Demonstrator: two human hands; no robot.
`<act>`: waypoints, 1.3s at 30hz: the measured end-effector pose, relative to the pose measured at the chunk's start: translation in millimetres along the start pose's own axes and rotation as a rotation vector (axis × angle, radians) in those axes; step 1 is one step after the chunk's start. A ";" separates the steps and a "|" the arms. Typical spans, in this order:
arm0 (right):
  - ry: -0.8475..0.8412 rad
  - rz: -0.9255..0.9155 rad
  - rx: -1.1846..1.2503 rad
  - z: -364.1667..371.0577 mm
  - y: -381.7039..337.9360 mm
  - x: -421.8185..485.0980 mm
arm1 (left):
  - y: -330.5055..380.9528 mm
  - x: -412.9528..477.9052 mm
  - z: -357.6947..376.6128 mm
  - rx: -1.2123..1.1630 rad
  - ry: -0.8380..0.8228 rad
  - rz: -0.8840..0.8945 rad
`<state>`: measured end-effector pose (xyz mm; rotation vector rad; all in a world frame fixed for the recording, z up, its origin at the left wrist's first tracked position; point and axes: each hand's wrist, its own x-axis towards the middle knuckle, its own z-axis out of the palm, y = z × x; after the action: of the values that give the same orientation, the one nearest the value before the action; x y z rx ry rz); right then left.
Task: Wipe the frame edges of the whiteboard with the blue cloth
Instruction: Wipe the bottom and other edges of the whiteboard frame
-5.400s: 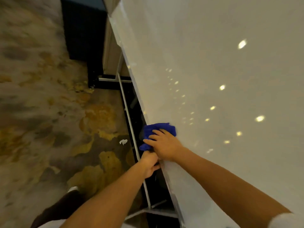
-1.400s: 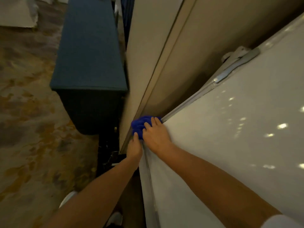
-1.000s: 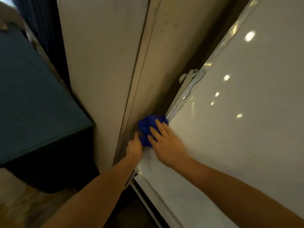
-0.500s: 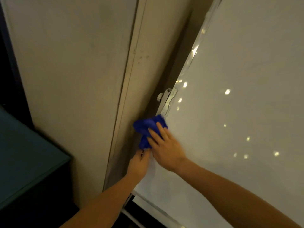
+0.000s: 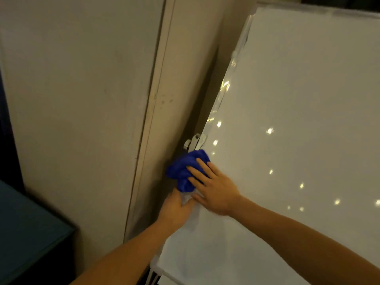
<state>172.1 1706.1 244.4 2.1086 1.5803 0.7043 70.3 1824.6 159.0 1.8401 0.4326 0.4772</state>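
The large white glossy whiteboard (image 5: 298,140) fills the right of the view, leaning with its pale metal left frame edge (image 5: 224,95) running from near to far beside the beige panelled wall (image 5: 82,99) on the left; it looks rigid and slick, and the bright spots on it are reflected lights, so a palm pressed flat should slide easily while the board itself seems likely to rock on its stand if pushed hard. Low on the left sits a dark teal box-like cabinet (image 5: 26,233), well apart from the hands and playing no part. No container shows anywhere in the view, so nothing is held in one. Part-way along the frame edge a small white clamp bracket with a round knob (image 5: 194,141) juts out towards the wall, just beyond the cloth; it appears a likely snag for soft fabric. The bunched blue cloth (image 5: 183,171) sits right on that left frame edge, wrapped over it, soft, light and crumpled, best pinched over the rail so it covers both faces. The right hand (image 5: 213,188) lies with fingers spread flat, its grip opened out and pressing the cloth against the board face. The left hand (image 5: 174,208) is just below, on the wall side of the edge, its grip curled against the frame under the cloth; whether it pinches cloth or only frame cannot be told.
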 end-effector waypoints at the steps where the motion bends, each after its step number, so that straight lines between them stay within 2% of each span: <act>1: -0.004 -0.029 -0.018 -3.6 9.0 1.4 | 4.9 1.3 -0.5 0.069 0.025 0.024; 5: 0.063 0.111 -0.090 -41.0 74.9 24.6 | 37.6 14.5 -15.0 0.301 0.072 0.146; 8: 0.136 0.426 -0.037 -72.9 135.0 39.3 | 66.0 32.2 -20.8 0.385 0.147 0.295; 10: 0.176 0.532 0.035 -90.0 158.1 46.2 | 89.1 45.4 -18.5 0.440 0.254 0.398; 11: 0.186 0.481 0.034 -93.1 158.6 49.7 | 100.8 51.1 -15.9 0.468 0.307 0.443; 13: 0.167 0.184 -0.015 -86.1 143.0 49.3 | 119.6 59.2 -7.3 0.538 0.389 0.479; 14: 0.151 0.009 -0.040 -78.0 135.3 43.5 | 126.5 62.3 -2.0 0.566 0.415 0.458; 16: 0.097 -0.179 -0.083 -78.7 147.3 39.7 | 134.8 68.8 6.5 0.601 0.420 0.364; 18: 0.172 -0.138 -0.178 -100.8 191.5 58.0 | 142.0 81.7 8.9 0.629 0.394 0.360; 21: 0.261 0.222 -0.154 -145.3 259.9 93.3 | 168.8 107.2 6.8 0.552 0.341 0.373; 22: 0.277 0.287 -0.124 -149.0 265.6 98.9 | 178.2 114.1 7.5 0.526 0.336 0.372; 23: 0.287 0.244 -0.091 -144.5 262.2 101.2 | 185.5 118.8 9.6 0.514 0.346 0.374; 26: 0.162 -0.210 -0.104 -113.7 238.9 84.4 | 204.5 128.7 24.9 0.538 0.423 0.343; 27: 0.147 -0.276 -0.139 -115.1 247.6 82.1 | 209.3 132.0 30.5 0.533 0.434 0.326; 28: 0.180 -0.260 -0.180 -123.1 264.0 86.0 | 212.5 135.6 35.4 0.521 0.426 0.316; 31: 0.328 0.149 -0.172 -163.4 319.3 110.3 | 220.2 147.3 43.4 0.495 0.379 0.287; 33: 0.395 0.348 -0.033 -177.7 336.7 113.9 | 226.8 153.0 46.2 0.494 0.371 0.270; 34: 0.429 0.340 0.008 -175.4 334.2 113.2 | 231.0 154.8 47.1 0.499 0.382 0.281; 35: 0.439 0.234 0.000 -167.9 326.4 111.2 | 235.7 155.8 47.6 0.503 0.400 0.304; 37: 0.330 -0.123 -0.094 -149.1 305.8 100.5 | 243.8 158.7 45.6 0.526 0.473 0.372; 38: 0.257 -0.247 -0.147 -145.3 302.6 97.3 | 247.4 160.9 42.9 0.550 0.515 0.401; 39: 0.234 -0.288 -0.197 -149.9 309.4 98.7 | 250.9 163.7 40.0 0.565 0.534 0.417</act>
<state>335.8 1720.5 562.1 1.6629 1.8070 0.9859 245.4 1800.9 404.2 2.3541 0.5821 1.2485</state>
